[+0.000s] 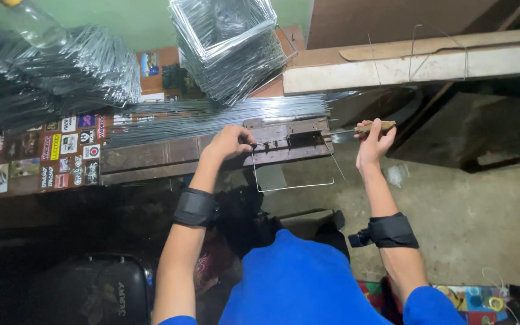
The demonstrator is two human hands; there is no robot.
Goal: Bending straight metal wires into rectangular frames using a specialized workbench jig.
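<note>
Steel wire [293, 186], already bent into three sides of a frame, hangs from the bending jig [287, 137], where the left hand [229, 142] presses it down and the right hand [373, 139] grips the wooden lever handle [375, 127], so the last bend seems left.

Far centre: stack of bent silver wire frames [230, 42]. Far left: pile of shiny wire pieces [61, 78]. Left: sticker-covered board [43, 156]. Far right: pale wooden plank [416, 66]. Near left: black rounded case [91, 292].
</note>
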